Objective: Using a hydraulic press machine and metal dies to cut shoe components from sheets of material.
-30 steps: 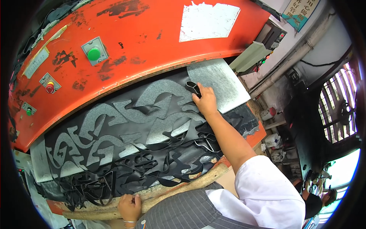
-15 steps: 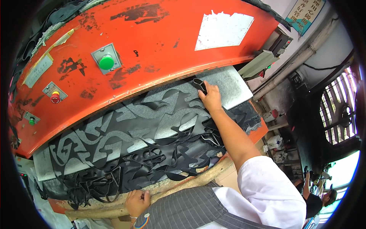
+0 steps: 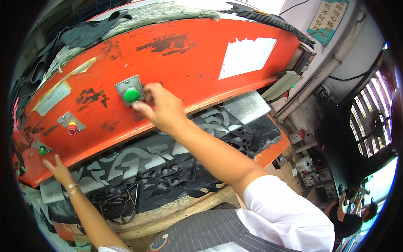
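Observation:
Reaching up to the orange press front [image 3: 193, 54], my right hand [image 3: 163, 107] is at a large green push button [image 3: 132, 95]. Its thumb and bent index finger are spread beside the button's right side, and nothing is held in them; whether they touch it I cannot tell. At the lower left, my left hand [image 3: 60, 171] has its fingers stretched out just under a smaller green button [image 3: 42, 151], apart from it. Beneath the press, cut black sheet material [image 3: 155, 145] with curved openings lies over a pale cutting board [image 3: 247, 110].
A red stop button [image 3: 72, 127] sits between the two green ones. Black scraps [image 3: 168, 185] and a thin metal frame [image 3: 130, 201] lie along the bed's front edge. More dark material [image 3: 90, 33] is piled on top of the press. Another person [image 3: 346, 220] is at far right.
My right hand has left the black strip-like loop on the board and moved up left to the large green button. My left hand has moved from the bed's front edge to the small green button.

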